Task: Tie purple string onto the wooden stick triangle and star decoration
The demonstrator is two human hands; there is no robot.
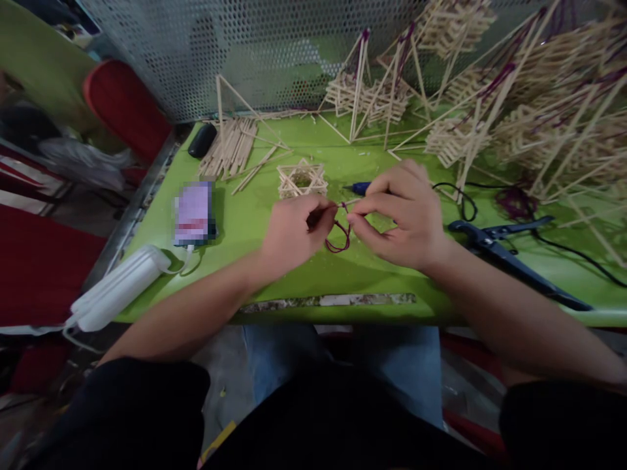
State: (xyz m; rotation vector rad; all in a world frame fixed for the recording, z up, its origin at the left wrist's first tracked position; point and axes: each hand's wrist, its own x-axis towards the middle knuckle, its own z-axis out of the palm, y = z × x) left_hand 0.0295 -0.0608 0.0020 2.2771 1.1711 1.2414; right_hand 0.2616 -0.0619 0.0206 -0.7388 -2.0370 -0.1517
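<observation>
My left hand (298, 228) pinches one side of a small purple string (337, 247) above the green table. The fingertips of my right hand (404, 219) are closed on the string's other side, near a short pale stick end that shows between the hands. A loop of the string hangs below my fingers. Just behind my left hand sits a star-shaped lattice of stacked wooden sticks (302, 177). A blue pen-like tool (360, 188) with a thin tip lies behind my right hand, which partly hides it.
Loose sticks (235, 147), a black case (202, 140), a phone (193, 212) and a white power strip (120, 287) lie leftward. Finished-looking stick structures (367, 98) crowd the back right. Dark cutting pliers (509, 254) and a black cable (573, 251) lie right. Perforated metal (245, 52) borders the back.
</observation>
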